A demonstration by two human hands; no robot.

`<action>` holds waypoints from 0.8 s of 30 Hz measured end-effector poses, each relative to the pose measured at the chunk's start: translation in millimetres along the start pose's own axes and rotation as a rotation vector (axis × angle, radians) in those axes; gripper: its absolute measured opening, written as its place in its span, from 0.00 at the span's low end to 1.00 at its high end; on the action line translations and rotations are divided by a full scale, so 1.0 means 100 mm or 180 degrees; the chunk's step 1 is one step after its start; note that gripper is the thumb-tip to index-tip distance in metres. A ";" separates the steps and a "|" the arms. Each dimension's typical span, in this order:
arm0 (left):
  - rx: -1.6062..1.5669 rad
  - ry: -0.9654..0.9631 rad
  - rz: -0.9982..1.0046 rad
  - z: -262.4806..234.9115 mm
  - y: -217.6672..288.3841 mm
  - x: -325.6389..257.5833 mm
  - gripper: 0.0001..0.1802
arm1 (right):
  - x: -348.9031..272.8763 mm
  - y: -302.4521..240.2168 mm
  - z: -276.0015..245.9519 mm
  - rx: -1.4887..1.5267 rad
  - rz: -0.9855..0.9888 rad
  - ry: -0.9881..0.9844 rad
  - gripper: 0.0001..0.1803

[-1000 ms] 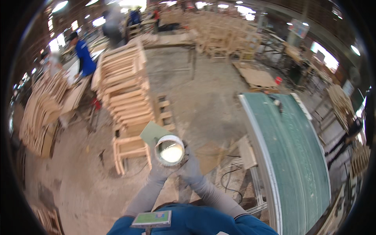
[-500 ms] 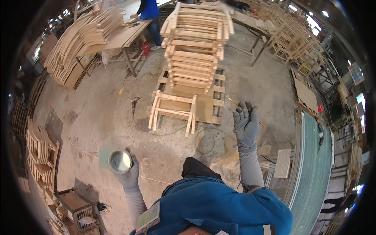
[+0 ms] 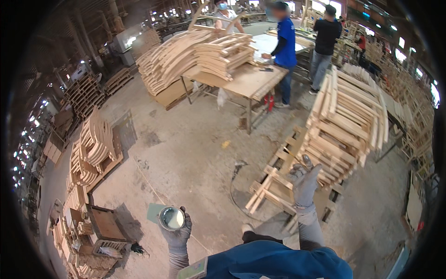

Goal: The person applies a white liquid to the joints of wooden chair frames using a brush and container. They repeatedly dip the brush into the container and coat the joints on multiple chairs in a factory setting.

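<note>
Left hand (image 3: 178, 235), grey glove, fingers wrapped around a small round open tin (image 3: 171, 217), held upright low over the concrete floor (image 3: 186, 144), shiny contents showing. A pale green flat piece (image 3: 154, 211), maybe the lid or a card, sits just behind the tin; can't tell which. Right hand (image 3: 304, 182), also gloved, is raised with fingers spread and loose, holding nothing, in front of the tall stack of wooden chair frames (image 3: 348, 121) on its pallet (image 3: 283, 186).

Judgement: carrying an open tin goes best kept level, grip firm on the wall, free hand out for balance, feet clear of the cable (image 3: 234, 186) on the floor near the pallet's left corner.

Packages and labels: a small greenish rectangular tag (image 3: 194, 269) sits on the blue shirt at the bottom edge. Brown crates (image 3: 100, 228) at the floor's lower left. No readable signs.

Curved wood parts (image 3: 200, 51) are heaped on the workbench (image 3: 251, 79) at the far side, with three people standing by it.
</note>
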State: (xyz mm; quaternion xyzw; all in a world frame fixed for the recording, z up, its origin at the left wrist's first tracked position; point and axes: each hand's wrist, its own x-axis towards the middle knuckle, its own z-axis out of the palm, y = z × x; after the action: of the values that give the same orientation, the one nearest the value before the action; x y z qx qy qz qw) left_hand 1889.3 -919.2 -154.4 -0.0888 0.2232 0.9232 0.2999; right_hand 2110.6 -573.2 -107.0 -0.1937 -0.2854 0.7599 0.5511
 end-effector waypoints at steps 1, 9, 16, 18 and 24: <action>-0.0015 -0.0031 0.0090 0.09 0.11 0.22 0.29 | 0.24 0.18 0.19 -0.0017 0.0086 -0.0125 0.31; 0.0029 0.0391 0.1397 0.01 0.91 1.37 0.21 | 1.71 1.78 1.49 -0.0113 0.0464 -0.0824 0.14; 0.1523 0.0862 0.2842 -0.31 2.21 3.05 0.19 | 2.52 3.06 2.59 0.0259 0.0144 -0.0625 0.13; 0.0962 0.0384 0.2359 -0.06 2.44 3.72 0.20 | 2.79 3.26 2.83 0.0319 -0.0071 -0.0405 0.13; 0.1087 -0.0395 0.1517 0.93 2.87 5.49 0.23 | 3.46 3.68 3.70 0.0154 -0.0810 -0.0021 0.16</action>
State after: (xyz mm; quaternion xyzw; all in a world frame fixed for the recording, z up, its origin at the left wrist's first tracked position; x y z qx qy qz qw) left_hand 1275.2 -800.4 -132.8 0.0744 0.3710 0.9204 0.0984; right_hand 1508.0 -411.7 -55.6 -0.1400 -0.2911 0.6911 0.6466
